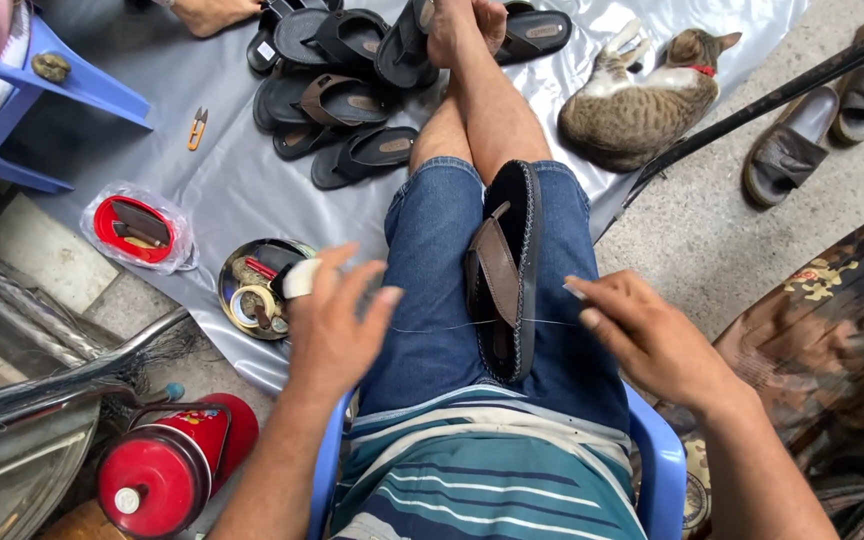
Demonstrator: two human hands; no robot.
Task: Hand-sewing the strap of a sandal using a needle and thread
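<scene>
A: Where is the sandal (510, 270) the person works on?

B: It stands on its edge between the thighs, on the lap of the blue denim shorts (432, 260), sole toward the right knee, brown strap facing left. A thin thread (432, 327) runs across it, from one hand to the other.

A: What is the left hand (332, 325) doing?

B: It hovers over the left thigh, seen from the back, fingers loosely spread. A white wrap covers 1 fingertip. The thread passes just under it, but whether the grip pinches the thread cannot be told from this angle.

A: And the right hand (647, 335)?

B: It sits just right of the sandal, thumb and forefinger pressed together on a small pale thing at the thread's right end, too small to name.

A: What lies around?

B: A grey sheet (222, 180) covers the floor. On it, near the crossed feet, lies a heap of dark sandals (352, 80). A tabby cat (637, 100) with a red collar sleeps at the sheet's right edge. Left of the knee stands a round metal tin (257, 290) of small bits, then a red lid (132, 228) in a clear bag, and orange snips (197, 127) farther up. A red cylinder (167, 470) stands at the lower left. The person sits on a blue plastic chair (662, 465).
</scene>
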